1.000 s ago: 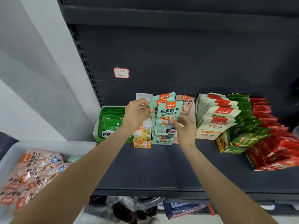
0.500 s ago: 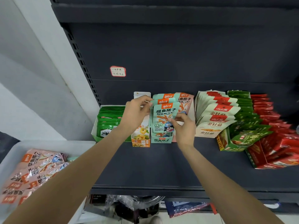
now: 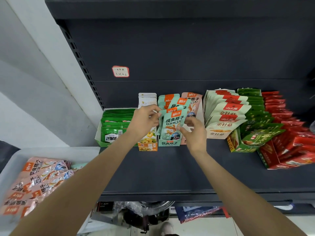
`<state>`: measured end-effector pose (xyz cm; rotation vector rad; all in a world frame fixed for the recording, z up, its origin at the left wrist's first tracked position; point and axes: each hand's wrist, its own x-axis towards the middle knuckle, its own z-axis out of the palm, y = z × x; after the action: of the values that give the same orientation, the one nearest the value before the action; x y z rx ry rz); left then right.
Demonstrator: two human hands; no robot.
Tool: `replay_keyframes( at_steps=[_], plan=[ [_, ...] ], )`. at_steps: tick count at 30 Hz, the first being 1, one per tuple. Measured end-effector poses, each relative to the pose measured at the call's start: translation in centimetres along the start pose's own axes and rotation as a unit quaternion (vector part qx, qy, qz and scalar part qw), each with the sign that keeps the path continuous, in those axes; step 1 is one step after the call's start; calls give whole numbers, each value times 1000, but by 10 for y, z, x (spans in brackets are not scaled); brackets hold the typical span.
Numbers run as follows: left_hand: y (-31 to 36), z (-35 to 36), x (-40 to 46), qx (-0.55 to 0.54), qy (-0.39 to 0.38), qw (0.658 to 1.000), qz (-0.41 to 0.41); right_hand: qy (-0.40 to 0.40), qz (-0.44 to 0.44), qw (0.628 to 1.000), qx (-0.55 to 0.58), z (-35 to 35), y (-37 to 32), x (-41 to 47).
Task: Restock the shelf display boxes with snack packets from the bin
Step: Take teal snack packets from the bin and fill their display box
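Note:
A teal display box (image 3: 169,143) stands on the dark shelf (image 3: 170,169), filled with teal snack packets (image 3: 173,119). My left hand (image 3: 144,120) pinches the left edge of the front teal packets. My right hand (image 3: 194,132) holds the front packet's right edge with curled fingers. A translucent bin (image 3: 42,151) at lower left holds several pink snack packets (image 3: 37,181). Behind my right hand stands a pink display box (image 3: 192,101) of pink packets.
A green box (image 3: 115,126) sits left of my hands, a yellow-orange box (image 3: 147,145) between. To the right stand cream packets (image 3: 225,120), green packets (image 3: 255,133) and red boxes (image 3: 293,150). A label (image 3: 120,71) is stuck on the back panel.
The front teal packet has sunk lower into the teal box. My right hand moved slightly right along its edge; my left hand stays at the stack's left side.

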<state>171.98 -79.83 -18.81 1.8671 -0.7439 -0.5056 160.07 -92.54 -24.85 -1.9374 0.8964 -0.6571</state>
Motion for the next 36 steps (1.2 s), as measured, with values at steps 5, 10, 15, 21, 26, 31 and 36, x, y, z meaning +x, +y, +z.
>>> replay_keyframes(
  at_steps=[5, 10, 15, 21, 26, 31, 36],
  plan=[
    [1, 8, 0, 35, -5, 999, -1, -44, -29, 996, 73, -16, -20, 10],
    [2, 10, 1, 66, -5, 998, 5, -33, 10, 999, 41, -12, -23, 21],
    [-1, 3, -5, 117, -40, 992, 17, -44, 40, 993, 98, -12, -22, 23],
    [3, 3, -8, 201, 0, 978, 61, -21, -25, 994, 108, -25, -22, 24],
    [4, 5, -7, 187, 9, 981, 48, -21, -126, 992, 7, -33, -32, 33],
    [2, 5, -7, 164, 18, 985, 41, -95, -160, 978, -96, -21, -25, 28],
    [-2, 7, -5, 193, 26, 978, 68, -103, -157, 976, -110, -21, -25, 23]
  ],
)
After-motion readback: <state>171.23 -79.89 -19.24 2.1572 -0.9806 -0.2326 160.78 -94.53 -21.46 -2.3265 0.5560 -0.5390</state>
